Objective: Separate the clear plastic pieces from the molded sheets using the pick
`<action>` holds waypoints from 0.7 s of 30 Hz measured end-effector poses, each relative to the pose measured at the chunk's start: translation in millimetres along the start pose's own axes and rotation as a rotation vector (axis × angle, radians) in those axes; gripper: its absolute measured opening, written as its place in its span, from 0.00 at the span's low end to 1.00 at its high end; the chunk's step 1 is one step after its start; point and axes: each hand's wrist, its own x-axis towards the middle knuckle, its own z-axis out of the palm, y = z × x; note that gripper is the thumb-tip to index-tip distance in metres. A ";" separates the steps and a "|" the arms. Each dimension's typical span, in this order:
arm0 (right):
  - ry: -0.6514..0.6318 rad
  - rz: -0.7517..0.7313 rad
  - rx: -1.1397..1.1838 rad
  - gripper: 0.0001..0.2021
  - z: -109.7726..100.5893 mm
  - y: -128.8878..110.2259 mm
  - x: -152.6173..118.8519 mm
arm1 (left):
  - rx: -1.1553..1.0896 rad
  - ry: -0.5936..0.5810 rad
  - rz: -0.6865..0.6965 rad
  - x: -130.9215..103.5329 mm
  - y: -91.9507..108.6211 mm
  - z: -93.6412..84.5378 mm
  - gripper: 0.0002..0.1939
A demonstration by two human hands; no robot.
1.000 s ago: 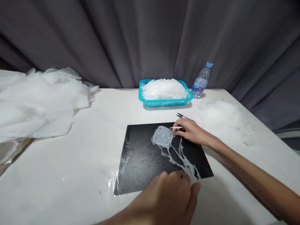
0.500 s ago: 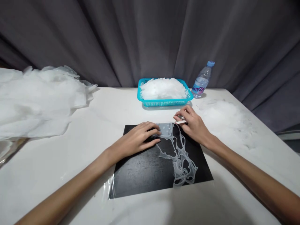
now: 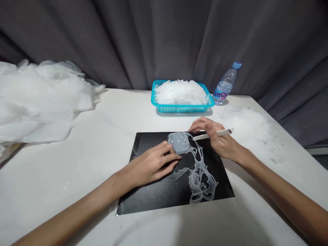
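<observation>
White table (image 3: pixel 89 126) bears a black mat (image 3: pixel 153 196); left hand (image 3: pixel 153 160), fingers loosely spread, touches the translucent plate (image 3: pixel 179 142) lying there; right hand (image 3: pixel 221 147) pinches a pen-like tool (image 3: pixel 223 132) (tip beside the plate), best guided lightly around the stringy film (image 3: pixel 210 180).

It looks like a small handwork station: a white tabletop (image 3: pixel 89 164) beneath a dark grey cloth curtain (image 3: pixel 159 41), with a flat black rectangular work mat (image 3: pixel 151 198) under the hands and a turquoise plastic basket (image 3: pixel 183 108) of white pieces beyond them.
</observation>
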 end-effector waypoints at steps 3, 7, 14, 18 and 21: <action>-0.156 0.136 0.143 0.35 1.4 0.1 -1.1 | -0.049 0.002 -0.029 -1.1 -4.1 -3.6 0.18; -0.251 0.072 0.081 0.18 5.3 5.0 -0.8 | 0.046 -0.018 0.046 -2.8 -8.8 -2.0 0.22; -0.255 0.129 0.182 0.05 -3.2 10.7 1.0 | 0.068 -0.025 0.052 -2.1 -7.5 2.7 0.25; -0.251 0.125 0.193 0.06 -7.8 9.6 2.1 | 0.046 -0.034 0.030 -3.4 -8.3 0.6 0.24; -0.253 0.112 0.162 0.07 -11.2 7.0 3.1 | 0.012 -0.048 -0.002 -4.1 -7.5 -0.8 0.26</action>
